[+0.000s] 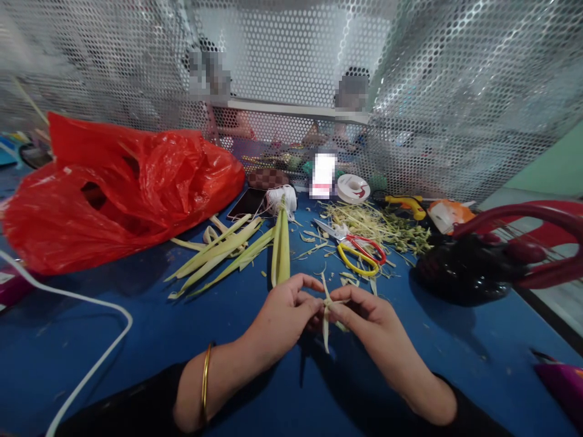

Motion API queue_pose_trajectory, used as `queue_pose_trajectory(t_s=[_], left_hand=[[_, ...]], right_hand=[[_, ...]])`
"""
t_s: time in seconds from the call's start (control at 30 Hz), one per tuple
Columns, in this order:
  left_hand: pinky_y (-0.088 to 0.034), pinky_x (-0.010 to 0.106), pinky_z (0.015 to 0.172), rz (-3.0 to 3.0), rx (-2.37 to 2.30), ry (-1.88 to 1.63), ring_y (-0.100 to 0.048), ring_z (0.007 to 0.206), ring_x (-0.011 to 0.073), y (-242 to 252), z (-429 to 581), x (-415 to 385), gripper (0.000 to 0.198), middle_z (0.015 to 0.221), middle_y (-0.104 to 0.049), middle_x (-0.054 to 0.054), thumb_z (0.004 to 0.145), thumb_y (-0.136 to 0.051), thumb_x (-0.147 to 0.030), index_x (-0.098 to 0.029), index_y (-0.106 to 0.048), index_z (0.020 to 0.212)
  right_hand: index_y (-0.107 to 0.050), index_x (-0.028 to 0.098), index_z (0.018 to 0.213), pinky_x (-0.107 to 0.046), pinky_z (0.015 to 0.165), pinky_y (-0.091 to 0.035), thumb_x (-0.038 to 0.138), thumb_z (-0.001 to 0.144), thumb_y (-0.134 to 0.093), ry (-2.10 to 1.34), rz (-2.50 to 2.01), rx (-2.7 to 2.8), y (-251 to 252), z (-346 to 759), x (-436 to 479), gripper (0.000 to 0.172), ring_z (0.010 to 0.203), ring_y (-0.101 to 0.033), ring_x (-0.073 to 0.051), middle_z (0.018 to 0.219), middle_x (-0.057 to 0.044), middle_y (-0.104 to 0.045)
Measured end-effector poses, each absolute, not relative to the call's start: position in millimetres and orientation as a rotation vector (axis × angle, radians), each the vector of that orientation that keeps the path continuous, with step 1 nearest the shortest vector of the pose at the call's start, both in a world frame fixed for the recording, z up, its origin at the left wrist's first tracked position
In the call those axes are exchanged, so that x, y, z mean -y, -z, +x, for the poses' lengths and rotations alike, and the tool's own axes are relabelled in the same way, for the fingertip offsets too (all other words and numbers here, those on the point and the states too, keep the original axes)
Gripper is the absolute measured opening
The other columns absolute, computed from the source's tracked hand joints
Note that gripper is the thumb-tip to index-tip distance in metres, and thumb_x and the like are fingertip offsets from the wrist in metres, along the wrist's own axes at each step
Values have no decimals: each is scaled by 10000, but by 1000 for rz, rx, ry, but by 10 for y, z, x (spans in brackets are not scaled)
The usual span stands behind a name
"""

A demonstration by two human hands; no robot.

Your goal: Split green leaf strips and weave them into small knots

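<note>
Between my two hands is a pale green strip of leaf [326, 328], crossed by other thin strips where the fingertips meet. My left hand [285, 312] pinches it from the left, and a gold bangle circles that wrist. From the right, my right hand [371, 315] grips the same crossing with thumb and forefinger; its other fingers curl out of sight. Just beyond my left hand lies a long folded green leaf [281, 249]. Scissors [359, 252] with red and yellow handles rest past my right hand, blades pointing away to the left.
Several leaf strips [223, 249] lie left of centre near a red plastic bag [150, 188]. Leaf scraps [364, 221], a white spool [353, 189] and white thread [280, 200] are farther back. A black handbag [464, 273] stands right; a white cable [109, 309] curves left. Perforated mesh [296, 54] rises behind.
</note>
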State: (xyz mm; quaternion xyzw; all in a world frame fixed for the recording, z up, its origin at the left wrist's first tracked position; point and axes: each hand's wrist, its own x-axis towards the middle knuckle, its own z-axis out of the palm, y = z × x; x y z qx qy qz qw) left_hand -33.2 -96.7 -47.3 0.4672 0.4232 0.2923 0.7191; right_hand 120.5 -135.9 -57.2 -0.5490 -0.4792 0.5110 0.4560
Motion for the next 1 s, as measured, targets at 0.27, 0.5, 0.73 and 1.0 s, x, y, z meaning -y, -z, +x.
queue_pose_trajectory(t_s=[0.27, 0.5, 0.73, 1.0], left_hand=[[-450, 257, 563, 1368, -948, -610, -583, 552, 136, 561, -360, 987, 309, 585, -594, -55, 797, -524, -155, -184, -518, 1105], [-435, 229, 511, 1139, -771, -552, -440, 418, 83, 529, -358, 983, 313, 483, -496, -92, 821, -529, -221, -165, -480, 1125], [-457, 236, 541, 848, -606, -536, -319, 412, 66, 462, -365, 986, 345, 454, -419, -109, 781, -613, -246, -165, -515, 1101], [-480, 250, 593, 697, -629, -558, -325, 457, 68, 444, -372, 1013, 349, 509, -471, -72, 791, -564, -143, -164, -546, 1139]], right_hand=[[-626, 185, 705, -232, 604, -459, 353, 680, -779, -1442, -1292, 1091, 583, 1182, 1358, 229, 597, -589, -114, 632, 29, -648], [-597, 188, 771, -276, 654, -481, 361, 742, -749, -1474, -1198, 1045, 552, 1168, 1401, 232, 616, -623, -139, 658, 17, -656], [-581, 198, 705, -255, 559, -497, 331, 733, -751, -1535, -1092, 887, 526, 1121, 1433, 217, 574, -589, -132, 630, 22, -620], [-587, 192, 665, -259, 509, -518, 295, 656, -800, -1608, -1068, 653, 495, 1069, 1429, 236, 542, -582, -138, 567, 16, -611]])
